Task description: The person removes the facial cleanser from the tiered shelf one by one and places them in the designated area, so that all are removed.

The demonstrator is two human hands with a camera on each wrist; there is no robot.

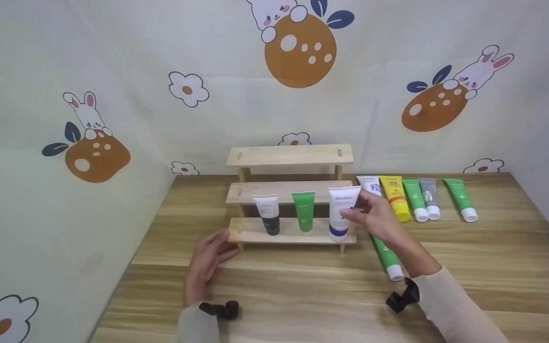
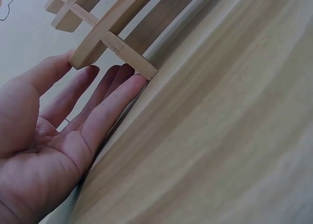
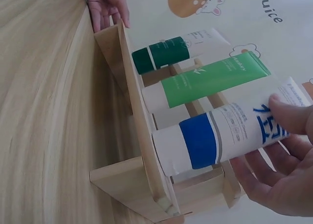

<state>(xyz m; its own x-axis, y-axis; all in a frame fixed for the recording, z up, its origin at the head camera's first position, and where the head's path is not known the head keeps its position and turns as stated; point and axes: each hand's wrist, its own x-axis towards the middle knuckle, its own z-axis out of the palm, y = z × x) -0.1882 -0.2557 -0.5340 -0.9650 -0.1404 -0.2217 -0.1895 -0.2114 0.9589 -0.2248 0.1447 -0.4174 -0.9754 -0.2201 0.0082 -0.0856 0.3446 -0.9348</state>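
My right hand [image 1: 374,216] grips a white tube with a blue band [image 3: 198,141] between thumb and fingers, its cap end down on the right part of the bottom step of a wooden three-tier stand [image 1: 289,155]. On that same step a green tube [image 1: 304,209] stands upright in the middle, and a white and dark-green tube [image 1: 268,214] stands to its left. At the stand's left end is my left hand [image 2: 54,131], its fingers extended; the fingertips touch the bottom step's end and the leg under it.
Right of the stand several tubes lie on the wooden table [image 1: 303,290]: a white one [image 1: 369,185], a yellow one [image 1: 395,197], a grey one [image 1: 430,197] and green ones [image 1: 460,199]. Another green tube [image 1: 389,259] lies nearer, below my right hand. A patterned cloth [image 1: 236,109] hangs behind.
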